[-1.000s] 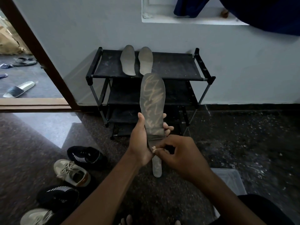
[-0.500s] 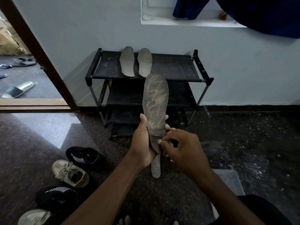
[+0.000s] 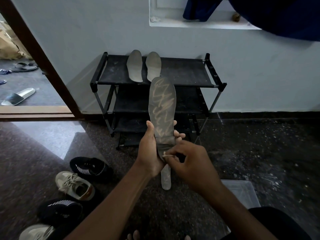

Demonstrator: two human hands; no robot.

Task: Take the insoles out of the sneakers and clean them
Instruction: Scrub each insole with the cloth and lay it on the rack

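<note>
Gripping a smeared insole (image 3: 162,104) at frame centre in my left hand (image 3: 149,153), I pinch a pale scrap (image 3: 164,154) against it with my right hand (image 3: 194,167), two finished-looking insoles (image 3: 134,66) lying on the rack (image 3: 187,71) above.

No readable text, brand or number anywhere. The pale zigzag scrawl on the held insole (image 3: 162,104), frame centre, is not lettering. A tiny mark on the side of the black sneaker (image 3: 90,168), lower left, is too small to read.
</note>
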